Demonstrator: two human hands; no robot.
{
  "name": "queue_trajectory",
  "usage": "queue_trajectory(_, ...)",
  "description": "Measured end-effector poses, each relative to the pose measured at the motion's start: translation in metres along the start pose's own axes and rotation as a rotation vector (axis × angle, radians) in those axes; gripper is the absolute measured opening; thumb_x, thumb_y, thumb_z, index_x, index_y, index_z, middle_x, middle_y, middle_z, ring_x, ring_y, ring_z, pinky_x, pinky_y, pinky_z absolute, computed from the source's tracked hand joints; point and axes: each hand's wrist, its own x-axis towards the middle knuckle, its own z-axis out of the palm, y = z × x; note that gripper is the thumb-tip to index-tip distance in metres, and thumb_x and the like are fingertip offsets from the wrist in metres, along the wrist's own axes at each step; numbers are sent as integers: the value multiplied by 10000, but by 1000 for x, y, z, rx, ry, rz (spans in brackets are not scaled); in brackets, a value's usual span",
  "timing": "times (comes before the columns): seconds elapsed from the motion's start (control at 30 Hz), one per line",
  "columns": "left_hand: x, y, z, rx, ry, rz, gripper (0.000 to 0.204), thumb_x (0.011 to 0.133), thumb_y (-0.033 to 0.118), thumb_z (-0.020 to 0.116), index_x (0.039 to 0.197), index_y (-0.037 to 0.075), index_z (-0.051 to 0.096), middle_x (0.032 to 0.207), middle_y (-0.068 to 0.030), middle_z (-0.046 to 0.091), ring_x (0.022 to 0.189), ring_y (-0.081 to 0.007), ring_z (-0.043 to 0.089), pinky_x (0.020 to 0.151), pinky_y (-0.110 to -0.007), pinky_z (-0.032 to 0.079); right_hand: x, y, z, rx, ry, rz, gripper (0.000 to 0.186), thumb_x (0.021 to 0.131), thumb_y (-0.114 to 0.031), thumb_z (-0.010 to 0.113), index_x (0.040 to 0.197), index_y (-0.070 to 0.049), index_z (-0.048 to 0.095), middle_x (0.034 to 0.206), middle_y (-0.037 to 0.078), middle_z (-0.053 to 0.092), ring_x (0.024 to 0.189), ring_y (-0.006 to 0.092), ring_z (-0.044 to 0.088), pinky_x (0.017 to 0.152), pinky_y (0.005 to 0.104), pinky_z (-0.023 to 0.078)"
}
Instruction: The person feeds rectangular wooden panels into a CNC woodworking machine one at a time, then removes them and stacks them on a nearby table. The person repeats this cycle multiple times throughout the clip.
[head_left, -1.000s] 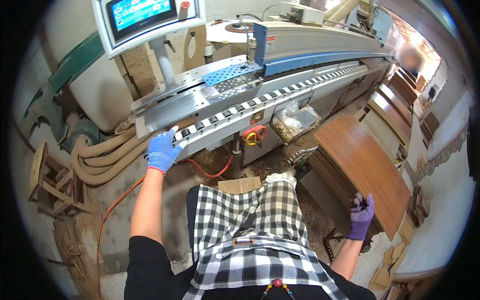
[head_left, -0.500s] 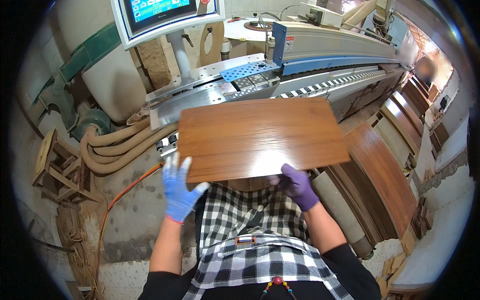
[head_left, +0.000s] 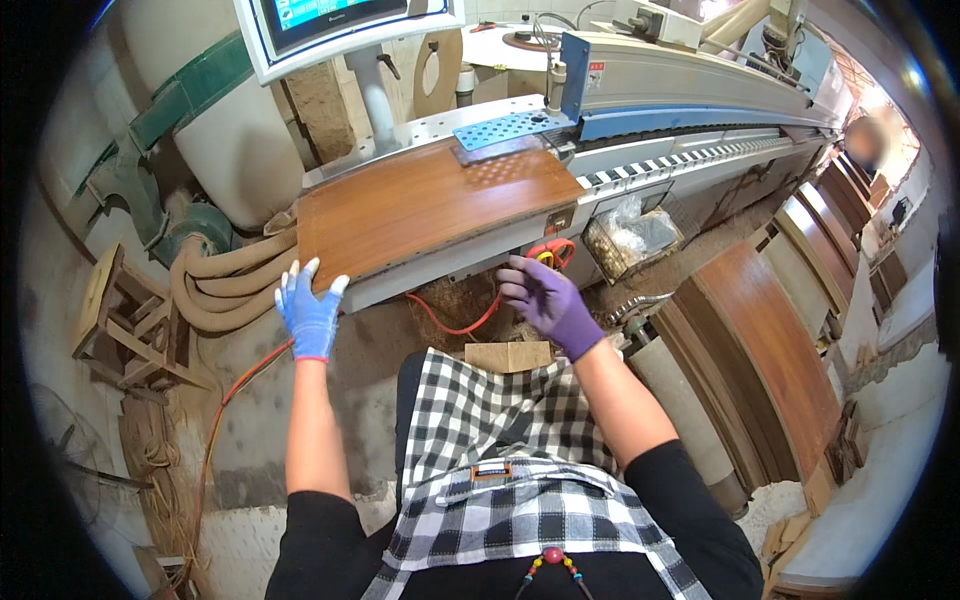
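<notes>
A brown wood-grain board (head_left: 420, 205) lies flat on the metal bed of a long machine, its far right part under a blue perforated plate (head_left: 505, 132). My left hand (head_left: 308, 310), in a blue glove with pale fingertips, is at the board's near left corner, fingers spread; its fingertips overlap the edge, and whether they press on it I cannot tell. In a purple glove, my right hand (head_left: 548, 303) is off the board, below its near right edge, fingers loosely bent with nothing in them. Behind its fingertips hangs a red and yellow tool or cable (head_left: 552, 256), partly hidden.
A screen panel (head_left: 340, 25) stands on a post at the back left. Thick beige hoses (head_left: 215, 290) and a wooden stool (head_left: 130, 325) are at the left. To the right are a wire basket (head_left: 640, 240) with plastic bags and a stack of brown boards (head_left: 765, 340). Another person (head_left: 862, 145) is far right.
The board has gone from being held up before me to lying on the machine bed, farther off and leftward. My right hand has let go of it; my left hand moved left and forward.
</notes>
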Motion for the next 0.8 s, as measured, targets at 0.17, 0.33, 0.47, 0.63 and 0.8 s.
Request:
queue_trajectory(0.17,5,18,12,49,-9,4,655,756,565,717,1249,149,610,1403,-165,490,1353,-333,368,1149,-523,144,-84,-7,-49,-891,612,-172,328,922,-247,600,1149,-12,623,1019,107,686,943,182,633,795,288,493)
queue_trajectory(0.33,0,55,50,164,35,33,667,774,643,649,1281,212,603,1423,-136,484,1352,-326,380,1135,-530,165,-138,23,-109,-2022,751,-137,447,865,-335,608,1209,-50,605,1209,172,627,1096,326,599,969,437,441)
queue_trajectory(0.47,11,92,57,182,-58,45,744,768,732,576,1321,234,566,1453,-114,454,1386,-316,336,1143,-548,129,-155,47,-120,-2238,705,-179,463,845,-317,616,1232,-65,584,1270,193,571,1176,366,525,1020,455,385)
queue_trajectory(0.63,17,105,76,139,-96,144,762,806,711,552,1373,203,509,1469,-126,430,1405,-308,305,1152,-526,132,-155,48,-111,-2146,736,-315,437,835,-301,638,1201,-64,609,1258,193,578,1173,368,523,1030,457,373)
queue_trajectory(0.8,-47,118,74,-197,-294,694,508,832,398,659,1265,146,574,1347,-140,531,1209,-321,511,1105,-469,284,-173,45,-121,-2195,788,-165,431,857,-346,606,1172,-52,623,1241,176,591,1169,355,527,1014,455,385)
